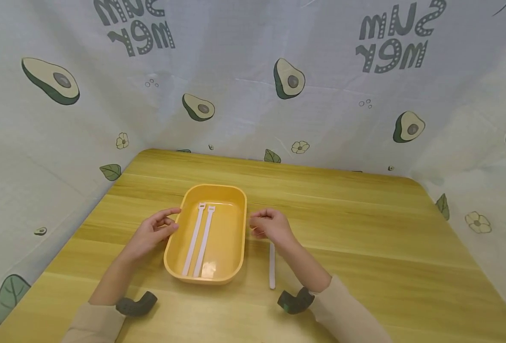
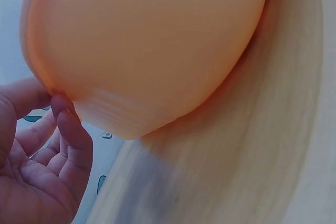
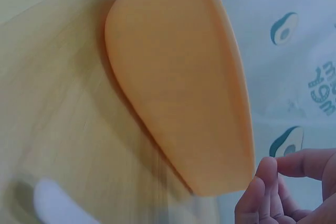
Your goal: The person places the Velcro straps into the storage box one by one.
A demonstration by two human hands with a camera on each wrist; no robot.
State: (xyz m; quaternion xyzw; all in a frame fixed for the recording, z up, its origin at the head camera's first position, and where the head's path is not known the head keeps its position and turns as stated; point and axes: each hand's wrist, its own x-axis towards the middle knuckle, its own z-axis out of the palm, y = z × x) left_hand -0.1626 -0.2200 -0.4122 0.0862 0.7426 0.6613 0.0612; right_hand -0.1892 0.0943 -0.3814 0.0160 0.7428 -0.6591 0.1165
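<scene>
A yellow plastic tray (image 1: 225,228) lies on the wooden table. Inside it, two white cable-tie straps (image 1: 203,240) with slotted heads run side by side. My left hand (image 1: 152,233) holds the tray's left rim; thumb and fingertip meet the edge in the left wrist view. Just off the right rim is my right hand (image 1: 272,226), fingers loosely curled and nothing visible between them. Whether its fingertips touch the tray I cannot tell. Below that hand a third white strap (image 1: 272,267) lies on the table, its far end hidden by the hand and wrist.
The wooden table (image 1: 343,214) reaches out to both sides of the tray. Behind it hangs a white curtain (image 1: 244,71) printed with avocados. Dark curved pieces (image 1: 137,305) sit at both wrists.
</scene>
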